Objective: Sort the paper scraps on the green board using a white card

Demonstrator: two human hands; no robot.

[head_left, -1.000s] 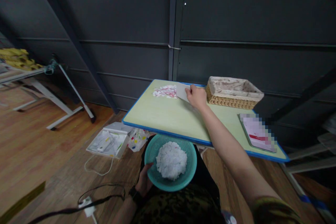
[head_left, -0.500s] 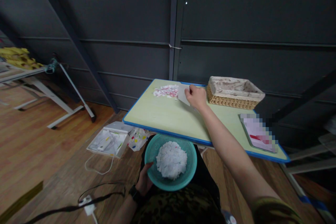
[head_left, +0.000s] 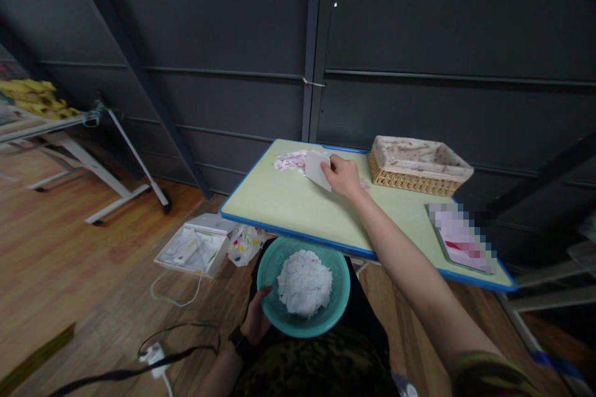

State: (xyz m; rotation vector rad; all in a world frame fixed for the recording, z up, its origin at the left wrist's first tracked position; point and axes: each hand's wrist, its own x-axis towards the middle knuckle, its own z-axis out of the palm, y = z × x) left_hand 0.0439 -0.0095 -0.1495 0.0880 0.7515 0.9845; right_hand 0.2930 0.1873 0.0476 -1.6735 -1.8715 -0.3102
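My right hand (head_left: pixel 343 176) reaches across the pale green table (head_left: pixel 298 211) and pinches a white card (head_left: pixel 316 169) held on edge. The card stands against a pile of white and pink paper scraps (head_left: pixel 290 162) at the table's far left corner. My left hand (head_left: pixel 257 321) grips the rim of a teal bowl (head_left: pixel 279 316) held in my lap below the table's near edge. A heap of white paper scraps (head_left: pixel 304 281) fills the bowl.
A wicker basket (head_left: pixel 419 165) sits at the table's far right, a blurred booklet (head_left: pixel 460 237) near the right front corner. On the wooden floor lie a white box (head_left: pixel 195 244), a spotted bag (head_left: pixel 246 242) and cables (head_left: pixel 158 353). A metal rack (head_left: pixel 84 136) stands left; a dark wall is behind.
My right hand has slid the card leftward along the table, pushing into the pile of scraps. The bowl and my left hand stay in place.
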